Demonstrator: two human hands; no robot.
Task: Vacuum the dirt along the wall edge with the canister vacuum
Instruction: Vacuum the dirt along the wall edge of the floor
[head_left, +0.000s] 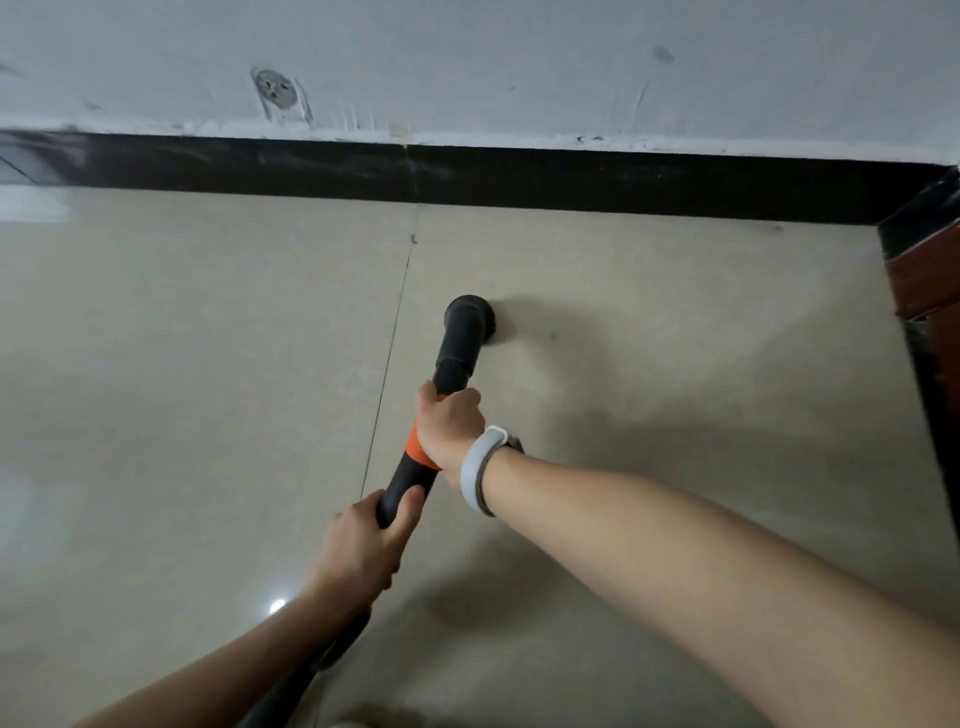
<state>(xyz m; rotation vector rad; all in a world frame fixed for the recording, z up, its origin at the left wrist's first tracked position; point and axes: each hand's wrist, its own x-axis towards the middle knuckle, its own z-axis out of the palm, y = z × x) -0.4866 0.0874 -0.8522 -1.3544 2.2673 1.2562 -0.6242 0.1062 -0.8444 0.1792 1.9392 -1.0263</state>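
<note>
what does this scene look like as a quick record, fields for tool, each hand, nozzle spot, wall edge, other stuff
tool: black vacuum wand with an orange band
right hand: grips the wand over the orange band, grey wristband on the wrist
left hand: grips the wand lower down, nearer the camera
nozzle: down at the beige tile floor, just right of a grout line, short of the wall
wall edge: black baseboard under a scuffed white wall
other: dark wooden furniture at the right edge
</note>
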